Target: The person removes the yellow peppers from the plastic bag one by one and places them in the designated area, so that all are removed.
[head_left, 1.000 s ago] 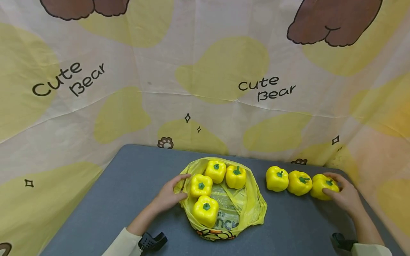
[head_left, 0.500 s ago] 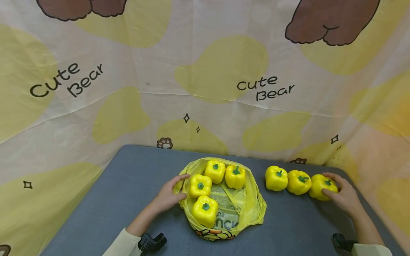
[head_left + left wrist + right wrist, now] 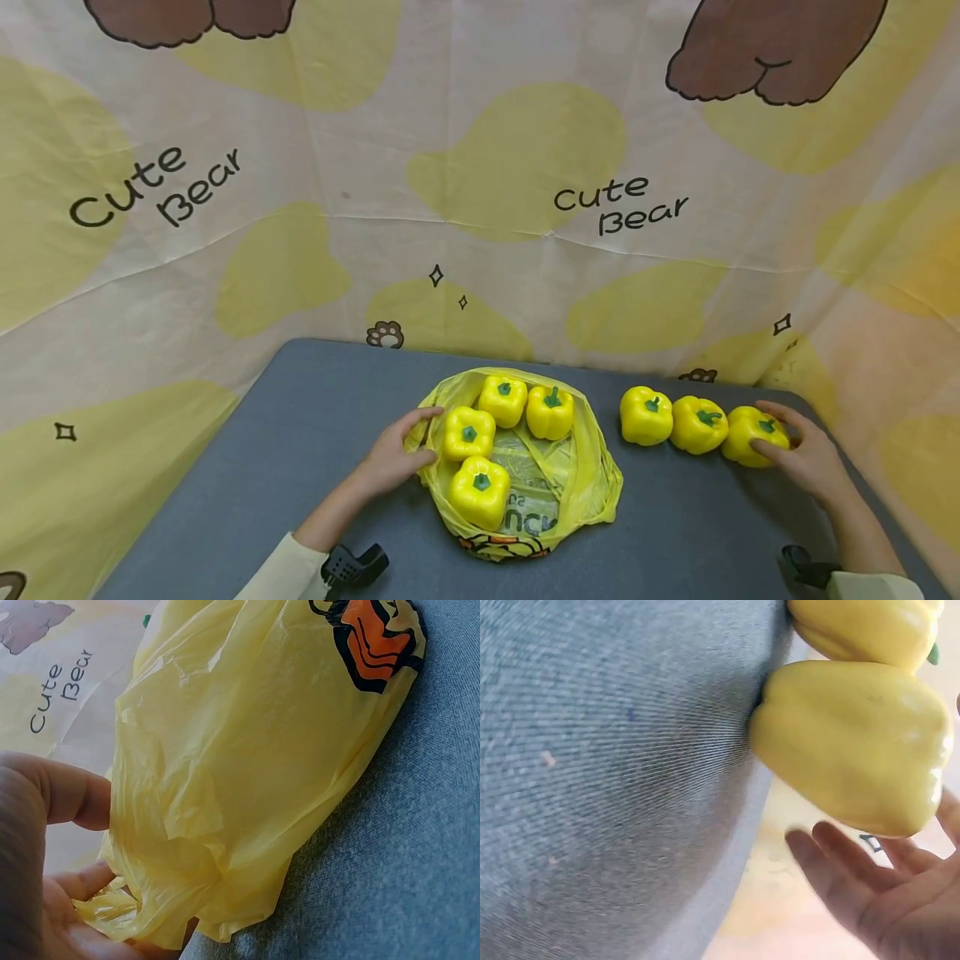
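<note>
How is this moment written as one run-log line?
left grip: holds yellow bag, left side | yellow bag: four peppers inside | right grip: around rightmost loose pepper, firm hold unclear | table: three loose peppers

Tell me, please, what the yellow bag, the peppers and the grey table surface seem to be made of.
Yellow bag: thin plastic film, slightly shiny, judging by its sharp creases and translucency.
Peppers: smooth, glossy, with bright highlights; perhaps plastic imitations, but real ones remain possible.
Table surface: matte, probably fabric, given fine ribs in the right wrist view.
</note>
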A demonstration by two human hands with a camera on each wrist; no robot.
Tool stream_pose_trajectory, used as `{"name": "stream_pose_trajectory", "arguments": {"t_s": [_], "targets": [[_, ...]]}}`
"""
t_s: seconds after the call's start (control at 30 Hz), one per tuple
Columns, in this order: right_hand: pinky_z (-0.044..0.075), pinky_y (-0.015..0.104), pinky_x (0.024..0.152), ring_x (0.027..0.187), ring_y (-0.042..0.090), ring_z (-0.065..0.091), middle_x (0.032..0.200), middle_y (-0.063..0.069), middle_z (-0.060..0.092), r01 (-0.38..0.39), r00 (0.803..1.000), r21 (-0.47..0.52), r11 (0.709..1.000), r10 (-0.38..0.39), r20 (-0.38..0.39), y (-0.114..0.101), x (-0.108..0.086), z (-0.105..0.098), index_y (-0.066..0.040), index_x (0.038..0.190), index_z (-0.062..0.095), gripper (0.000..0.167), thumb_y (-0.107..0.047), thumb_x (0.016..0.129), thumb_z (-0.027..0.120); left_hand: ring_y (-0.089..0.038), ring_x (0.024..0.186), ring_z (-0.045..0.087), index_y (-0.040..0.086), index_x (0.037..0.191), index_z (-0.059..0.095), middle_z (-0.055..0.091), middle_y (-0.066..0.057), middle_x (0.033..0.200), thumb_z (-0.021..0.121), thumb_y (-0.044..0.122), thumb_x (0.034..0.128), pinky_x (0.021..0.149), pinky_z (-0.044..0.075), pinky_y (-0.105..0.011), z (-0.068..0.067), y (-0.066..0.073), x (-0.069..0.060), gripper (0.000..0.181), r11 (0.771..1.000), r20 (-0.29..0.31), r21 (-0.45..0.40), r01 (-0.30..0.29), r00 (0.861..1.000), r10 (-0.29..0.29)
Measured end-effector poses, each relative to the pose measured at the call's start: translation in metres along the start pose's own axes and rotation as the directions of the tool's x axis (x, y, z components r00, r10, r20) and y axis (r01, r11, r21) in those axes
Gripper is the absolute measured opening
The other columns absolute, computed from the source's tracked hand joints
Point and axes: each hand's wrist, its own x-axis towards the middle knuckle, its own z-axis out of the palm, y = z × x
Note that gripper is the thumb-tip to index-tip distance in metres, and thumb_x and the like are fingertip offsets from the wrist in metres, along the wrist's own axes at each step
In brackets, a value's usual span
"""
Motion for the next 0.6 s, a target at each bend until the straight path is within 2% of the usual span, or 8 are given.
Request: {"name": "stream_pose_trajectory", "arguments": {"t_s": [0.07, 0.2, 0.4, 0.47, 0.6], "targets": [[0.048, 0.048, 0.071, 0.109, 0.058, 0.046, 0.138, 0.037, 0.038, 0.007, 1.000, 0.013, 1.000, -0.007, -0.001, -0.004, 0.000, -0.002, 0.005, 0.143, 0.036, 0.066, -0.029, 0.092, 0.062, -0.033, 0.137, 0.038, 0.014, 0.137, 0.052, 0.050, -0.012, 0.143, 0.067, 0.009, 0.0779, 0.108, 0.032, -0.055, 0.000, 0.000, 0.000, 0.061, 1.000, -0.002, 0.008, 0.001, 1.000, -0.001], [0.040, 0.067, 0.081, 0.117, 0.061, 0.038, 0.141, 0.040, 0.035, 0.025, 1.000, 0.049, 0.998, -0.024, -0.016, -0.016, 0.000, -0.006, 0.004, 0.145, 0.034, 0.067, -0.031, 0.094, 0.059, -0.033, 0.137, 0.039, 0.014, 0.136, 0.053, 0.051, -0.011, 0.143, 0.066, 0.010, 0.0782, 0.107, 0.032, -0.055, 0.000, -0.001, 0.001, 0.060, 1.000, -0.010, 0.025, 0.006, 1.000, -0.006], [0.039, 0.071, 0.079, 0.119, 0.062, 0.036, 0.144, 0.038, 0.032, 0.028, 0.999, 0.072, 0.997, -0.026, -0.028, -0.034, -0.004, -0.014, -0.005, 0.150, 0.029, 0.069, -0.033, 0.094, 0.057, -0.032, 0.135, 0.041, 0.015, 0.135, 0.054, 0.052, -0.011, 0.142, 0.065, 0.010, 0.0780, 0.106, 0.033, -0.055, 0.000, 0.000, 0.000, 0.059, 0.999, -0.027, 0.043, 0.009, 1.000, -0.007], [0.037, 0.072, 0.083, 0.120, 0.062, 0.035, 0.147, 0.037, 0.029, 0.035, 0.999, 0.077, 0.996, -0.032, -0.037, -0.040, -0.005, -0.015, -0.007, 0.151, 0.029, 0.068, -0.033, 0.094, 0.057, -0.033, 0.135, 0.041, 0.015, 0.136, 0.053, 0.051, -0.011, 0.142, 0.065, 0.011, 0.0785, 0.106, 0.034, -0.055, 0.000, -0.001, 0.000, 0.059, 0.999, -0.022, 0.050, 0.005, 1.000, -0.004], [0.029, 0.070, 0.097, 0.123, 0.061, 0.034, 0.151, 0.032, 0.027, 0.098, 0.993, 0.114, 0.989, -0.088, -0.084, -0.051, -0.008, -0.013, -0.006, 0.149, 0.033, 0.064, -0.026, 0.094, 0.059, -0.033, 0.135, 0.040, 0.015, 0.136, 0.053, 0.051, -0.011, 0.143, 0.065, 0.012, 0.0789, 0.106, 0.033, -0.055, 0.000, 0.000, -0.001, 0.059, 0.999, -0.010, 0.045, 0.003, 1.000, -0.002]]}}
